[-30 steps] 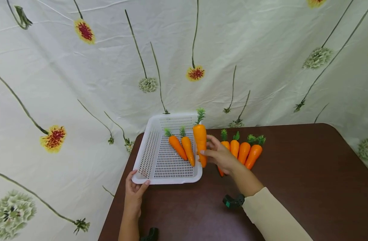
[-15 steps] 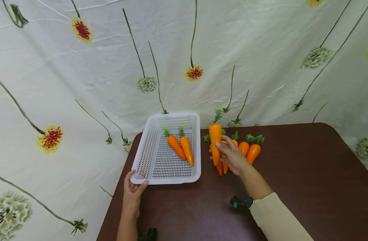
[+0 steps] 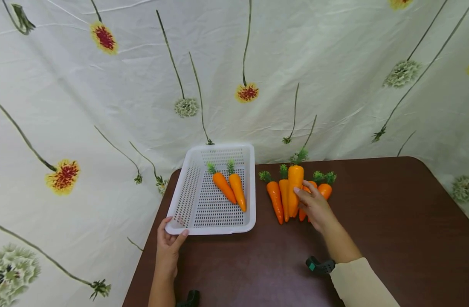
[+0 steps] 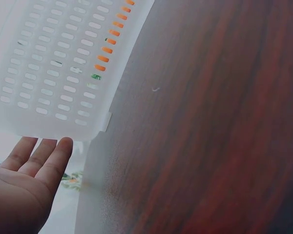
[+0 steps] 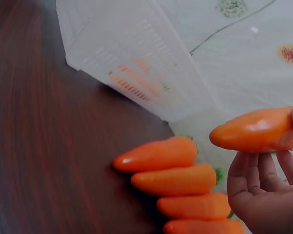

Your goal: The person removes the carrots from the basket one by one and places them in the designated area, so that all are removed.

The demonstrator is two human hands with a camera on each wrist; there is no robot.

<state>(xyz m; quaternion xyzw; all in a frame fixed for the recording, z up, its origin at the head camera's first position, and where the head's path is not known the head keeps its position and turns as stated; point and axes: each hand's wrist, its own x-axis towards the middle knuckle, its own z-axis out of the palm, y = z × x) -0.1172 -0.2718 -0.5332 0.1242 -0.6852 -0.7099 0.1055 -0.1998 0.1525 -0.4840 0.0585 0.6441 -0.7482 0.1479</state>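
My right hand (image 3: 318, 209) pinches an orange carrot (image 3: 295, 177) with a green leafy top, held upright above a row of other carrots (image 3: 275, 201) on the table. In the right wrist view the tip of this carrot (image 5: 246, 131) points left, with thumb and fingers on its body. At the near left corner of a white plastic basket (image 3: 215, 230), my left hand (image 3: 168, 253) grips the rim, thumb at the front and fingers on the left side. Two carrots (image 3: 238, 189) lie side by side inside the basket. Some of the row is hidden behind my right hand.
The dark brown table (image 3: 392, 213) extends to the right of the carrots. Behind it hangs a white cloth (image 3: 326, 64) printed with flowers. A dark band (image 3: 319, 266) is worn on my right wrist. The basket's slotted wall (image 4: 63, 73) fills the left wrist view's upper left.
My right hand has carried the carrot rightward, from over the basket's right edge to above the row on the table. The left hand and basket have stayed put.
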